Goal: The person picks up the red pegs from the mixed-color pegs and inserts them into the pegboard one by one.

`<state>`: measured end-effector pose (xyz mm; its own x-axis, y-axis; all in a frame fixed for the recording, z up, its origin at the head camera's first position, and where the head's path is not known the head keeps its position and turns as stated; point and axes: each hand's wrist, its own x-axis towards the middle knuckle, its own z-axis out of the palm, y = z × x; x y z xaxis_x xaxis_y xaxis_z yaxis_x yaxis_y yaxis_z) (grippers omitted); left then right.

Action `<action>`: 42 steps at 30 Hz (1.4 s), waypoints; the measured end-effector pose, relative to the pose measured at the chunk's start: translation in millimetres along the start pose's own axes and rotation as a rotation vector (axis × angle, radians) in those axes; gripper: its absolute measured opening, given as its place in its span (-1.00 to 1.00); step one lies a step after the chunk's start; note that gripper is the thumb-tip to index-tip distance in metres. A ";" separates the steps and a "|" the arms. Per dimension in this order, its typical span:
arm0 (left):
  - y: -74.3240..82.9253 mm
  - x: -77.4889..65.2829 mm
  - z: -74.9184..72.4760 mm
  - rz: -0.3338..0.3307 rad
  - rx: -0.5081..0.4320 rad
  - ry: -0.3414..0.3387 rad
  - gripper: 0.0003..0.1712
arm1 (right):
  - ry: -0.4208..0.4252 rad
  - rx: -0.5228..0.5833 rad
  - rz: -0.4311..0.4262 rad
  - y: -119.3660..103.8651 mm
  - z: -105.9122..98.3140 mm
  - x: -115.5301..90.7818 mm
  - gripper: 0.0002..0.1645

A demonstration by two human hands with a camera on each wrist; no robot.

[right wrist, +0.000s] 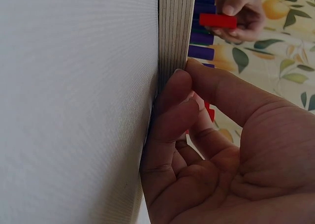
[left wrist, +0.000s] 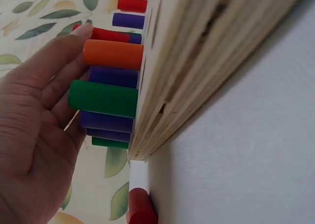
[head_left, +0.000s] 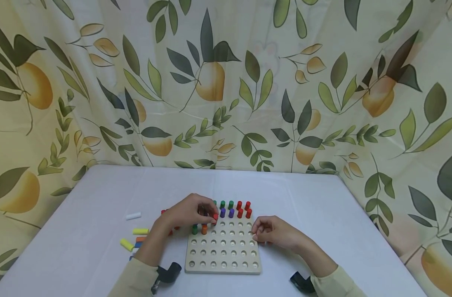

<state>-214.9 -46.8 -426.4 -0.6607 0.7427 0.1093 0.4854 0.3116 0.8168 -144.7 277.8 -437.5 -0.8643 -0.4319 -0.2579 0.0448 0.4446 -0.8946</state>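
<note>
A pale wooden pegboard (head_left: 223, 258) with rows of round holes lies on the table; green, purple, red and orange pegs stand in its far rows. My left hand (head_left: 190, 212) reaches over the board's left side and pinches a red peg (head_left: 215, 218) between thumb and fingers. In the right wrist view that red peg (right wrist: 218, 20) is upright above the board, among the standing pegs; whether it sits in a hole is not plain. At the board's right edge, my right hand (head_left: 276, 233) grips the edge with thumb and curled fingers.
Left of the board lie loose pegs: a white peg (head_left: 133, 215), a yellow peg (head_left: 140, 231), another yellow peg (head_left: 127, 244), an orange peg (head_left: 141, 239) and several more, partly behind my left arm. A patterned curtain (head_left: 226, 123) hangs behind the white table (head_left: 81, 255).
</note>
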 end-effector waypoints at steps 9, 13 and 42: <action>-1.3 -1.6 3.4 -0.044 0.012 0.008 -0.84 | 0.006 0.002 0.002 1.2 -0.4 1.2 -0.85; -4.7 -2.4 4.5 -0.047 -0.001 0.014 -0.84 | 0.007 -0.001 0.010 2.0 -0.1 1.2 -0.85; -5.8 -5.4 1.1 -0.039 0.000 0.004 -0.79 | 0.009 -0.001 0.014 1.1 1.1 1.0 -0.84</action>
<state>-213.5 -52.0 -432.3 -0.6810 0.7279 0.0797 0.4596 0.3401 0.8205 -145.0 277.0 -439.1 -0.8680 -0.4186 -0.2670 0.0561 0.4516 -0.8904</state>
